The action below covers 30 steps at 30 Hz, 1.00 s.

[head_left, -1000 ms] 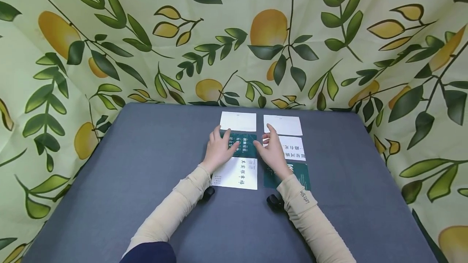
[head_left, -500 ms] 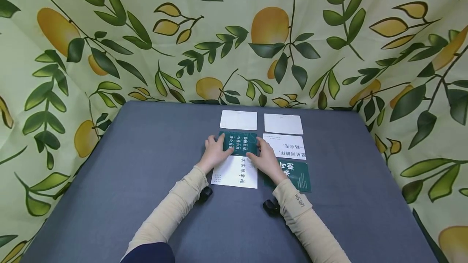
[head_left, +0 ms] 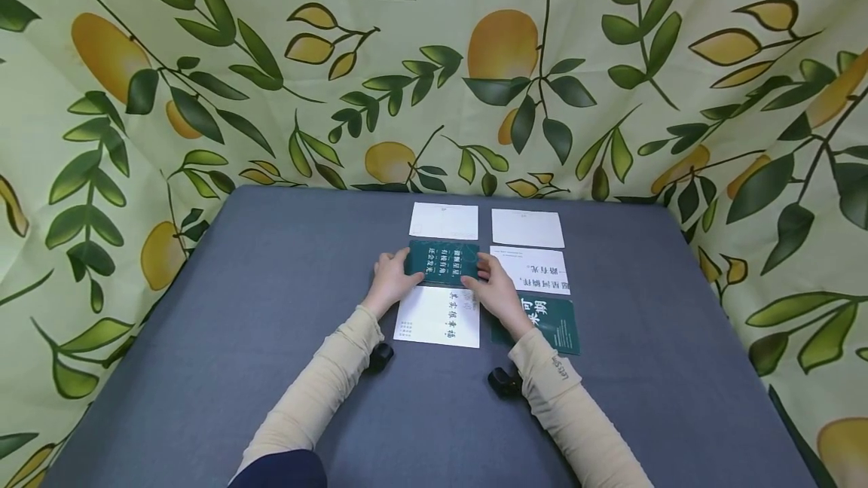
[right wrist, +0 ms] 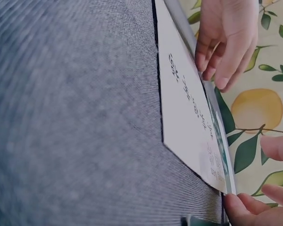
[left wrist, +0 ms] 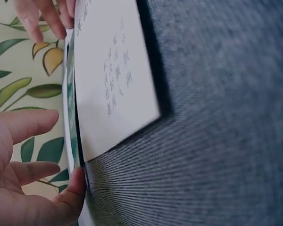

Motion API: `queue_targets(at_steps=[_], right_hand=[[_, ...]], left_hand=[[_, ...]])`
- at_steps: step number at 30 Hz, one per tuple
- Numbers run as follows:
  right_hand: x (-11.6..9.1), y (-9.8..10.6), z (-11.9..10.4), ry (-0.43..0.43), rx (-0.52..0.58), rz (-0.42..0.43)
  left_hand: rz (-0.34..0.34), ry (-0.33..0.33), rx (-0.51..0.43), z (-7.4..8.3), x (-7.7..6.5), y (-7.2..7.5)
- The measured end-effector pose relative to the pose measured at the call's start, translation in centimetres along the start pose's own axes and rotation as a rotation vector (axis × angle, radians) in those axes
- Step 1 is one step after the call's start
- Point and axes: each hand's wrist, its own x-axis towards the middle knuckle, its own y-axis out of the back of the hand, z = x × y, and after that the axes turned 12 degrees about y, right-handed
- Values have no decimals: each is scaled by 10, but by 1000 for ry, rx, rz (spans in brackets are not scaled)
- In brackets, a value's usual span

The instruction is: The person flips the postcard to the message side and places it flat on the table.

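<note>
A dark green card with white lettering lies in the middle of the left column of cards. My left hand is at its left edge, a fingertip touching down there while other fingers stand apart in the left wrist view. My right hand is at the opposite edge, thumb by the near right corner and fingers by the far one. Both hands have loosely extended fingers and touch the card's edges. Nearer lies a white card with dark lettering, also seen close up as a white card in the right wrist view.
Two blank-looking white cards, one left and one right, lie farthest away. The right column also has a lettered white card and a green card, partly under my right hand. A grey cloth covers the table; patterned curtain behind.
Both hands have come down to the green card's left and right edges. The right hand moved left from above the right column, uncovering more of the cards there. Cards look nearly unmoved.
</note>
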Motion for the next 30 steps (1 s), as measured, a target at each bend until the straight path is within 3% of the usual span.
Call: queue_targets(at_steps=[9,18,30], right_hand=[[3,-1,5,-45,97,134],[10,2,3,-58,86,155],[14,4,5,-33,38,208]], left_hand=[[-38,3,-152,0,3,1],[14,33,-229,2,2,2],[126,-14,-298,-2,1,0]])
